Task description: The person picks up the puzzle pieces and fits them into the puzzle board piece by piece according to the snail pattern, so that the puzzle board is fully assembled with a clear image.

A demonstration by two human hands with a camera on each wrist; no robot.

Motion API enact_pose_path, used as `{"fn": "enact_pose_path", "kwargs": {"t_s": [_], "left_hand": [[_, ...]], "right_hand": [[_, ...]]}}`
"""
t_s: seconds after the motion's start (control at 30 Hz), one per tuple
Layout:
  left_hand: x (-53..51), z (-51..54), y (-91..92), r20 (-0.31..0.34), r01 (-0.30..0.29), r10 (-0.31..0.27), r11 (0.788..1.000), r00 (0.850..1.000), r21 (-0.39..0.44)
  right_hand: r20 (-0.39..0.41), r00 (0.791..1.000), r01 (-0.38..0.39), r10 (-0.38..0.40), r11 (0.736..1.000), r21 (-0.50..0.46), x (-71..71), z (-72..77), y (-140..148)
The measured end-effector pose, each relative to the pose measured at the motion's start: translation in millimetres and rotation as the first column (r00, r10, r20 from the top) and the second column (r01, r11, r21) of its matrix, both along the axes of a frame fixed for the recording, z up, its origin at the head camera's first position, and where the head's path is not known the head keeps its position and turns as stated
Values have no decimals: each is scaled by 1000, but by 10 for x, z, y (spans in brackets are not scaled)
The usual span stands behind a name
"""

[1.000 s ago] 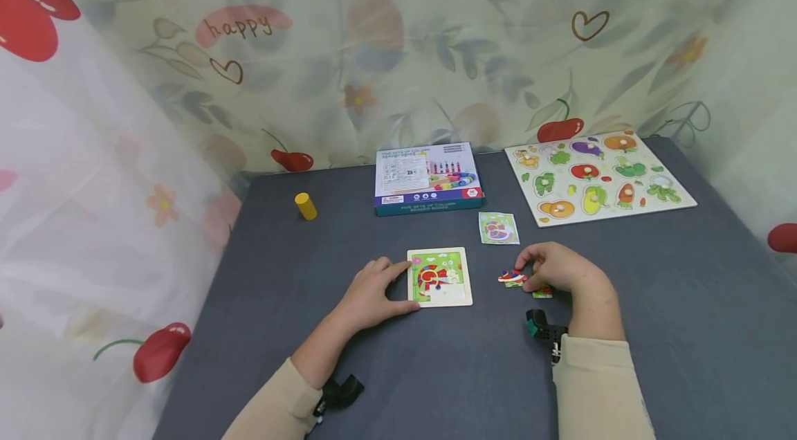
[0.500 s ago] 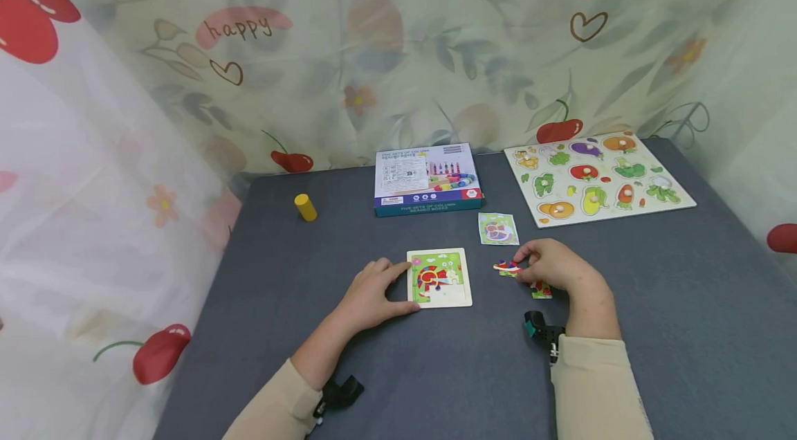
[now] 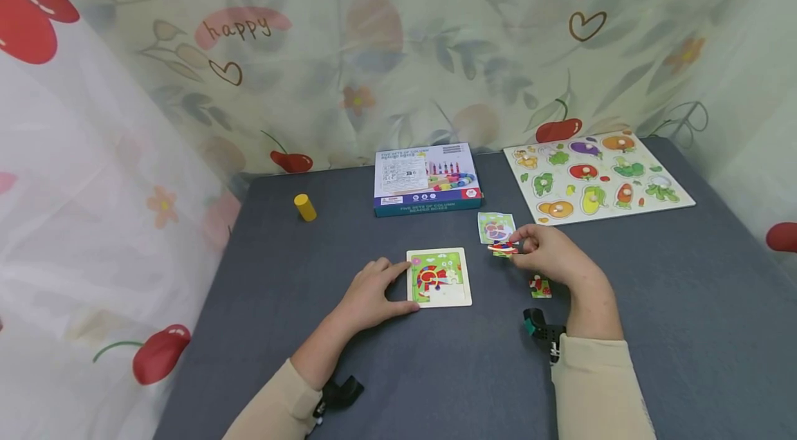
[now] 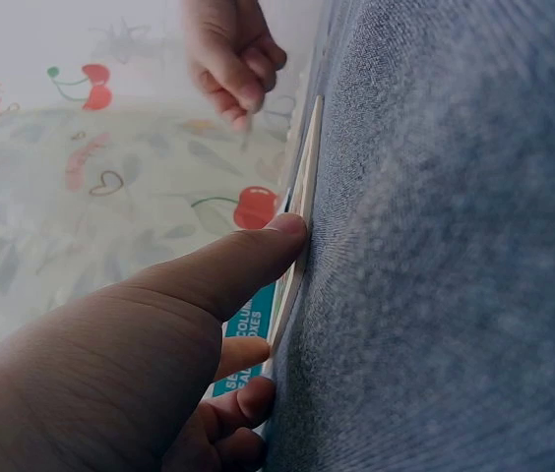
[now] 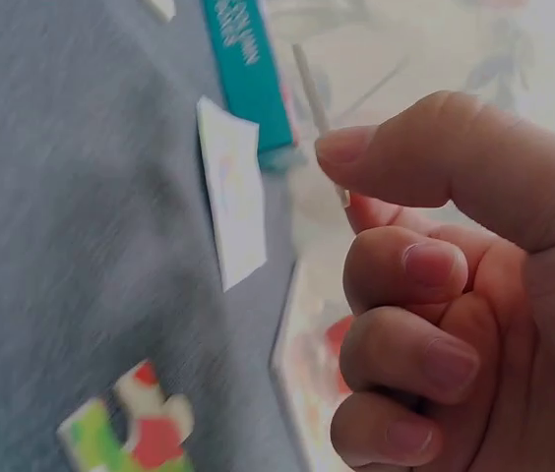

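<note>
A small wooden jigsaw board (image 3: 438,277), partly filled with a red and green picture, lies on the table; its lower right part shows bare. My left hand (image 3: 373,293) steadies it, thumb at the near edge and index finger at the left side. Between the thumb and index finger of my right hand (image 3: 548,257) is a red, blue and green puzzle piece (image 3: 501,248), seen edge-on as a thin strip in the right wrist view (image 5: 309,87). It is held above the table, in front of the small picture card (image 3: 495,225). Another puzzle piece (image 3: 539,286) lies below the right hand.
A flat box (image 3: 427,180) stands at the back, with a large vegetable puzzle board (image 3: 598,180) to its right. A yellow cylinder (image 3: 305,207) is at the back left. Patterned curtains border the dark table (image 3: 461,371).
The right hand has carried its puzzle piece up and slightly left, over the card's lower edge, uncovering the piece on the table. The left hand and board stay in place.
</note>
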State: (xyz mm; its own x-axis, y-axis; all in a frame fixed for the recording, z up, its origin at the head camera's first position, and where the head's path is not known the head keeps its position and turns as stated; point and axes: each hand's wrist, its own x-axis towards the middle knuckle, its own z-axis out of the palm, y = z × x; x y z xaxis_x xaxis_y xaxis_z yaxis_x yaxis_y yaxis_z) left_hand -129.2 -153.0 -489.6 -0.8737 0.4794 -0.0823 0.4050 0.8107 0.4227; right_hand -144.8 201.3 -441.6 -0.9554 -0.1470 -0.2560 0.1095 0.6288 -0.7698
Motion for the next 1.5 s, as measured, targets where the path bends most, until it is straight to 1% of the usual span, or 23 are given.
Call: {"fn": "enact_pose_path", "kwargs": {"t_s": [0.2, 0.4, 0.47, 0.63, 0.77, 0.93, 1.07, 1.23, 1.37, 1.5], "left_hand": [[-6, -3, -2, 1, 2, -2, 1000, 1000, 1], [-11, -14, 1, -1, 0, 0, 1000, 1000, 5], [-11, -20, 4, -1, -2, 2, 1000, 1000, 5], [-13, -25, 11, 0, -2, 2, 1000, 1000, 4], [-16, -22, 7, 4, -5, 5, 1000, 1000, 2], [-18, -18, -4, 11, -8, 8, 1000, 1000, 0], [-15, -21, -11, 11, -4, 4, 1000, 1000, 1], [-18, -36, -14, -1, -1, 1, 1000, 1000, -1], [-21, -40, -12, -4, 2, -2, 1000, 1000, 3], [-21, -33, -9, -4, 1, -1, 1000, 1000, 7]], "right_hand": [[-46, 999, -29, 28, 999, -19, 49, 206, -180], [-91, 992, -93, 90, 995, -32, 130, 391, -376], [-103, 988, -116, 112, 993, -37, 151, 432, -437], [-125, 980, -158, 153, 987, -33, 190, 477, -589], [-129, 971, -210, 203, 977, -42, 187, 450, -715], [-108, 960, -263, 257, 964, -37, 147, 325, -847], [-74, 958, -278, 276, 960, -30, 100, 169, -923], [-39, 956, -290, 291, 957, 23, 39, 0, -978], [-17, 951, -306, 308, 949, 71, 17, -69, -999], [5, 946, -323, 324, 943, 84, 21, -98, -1020]]}}
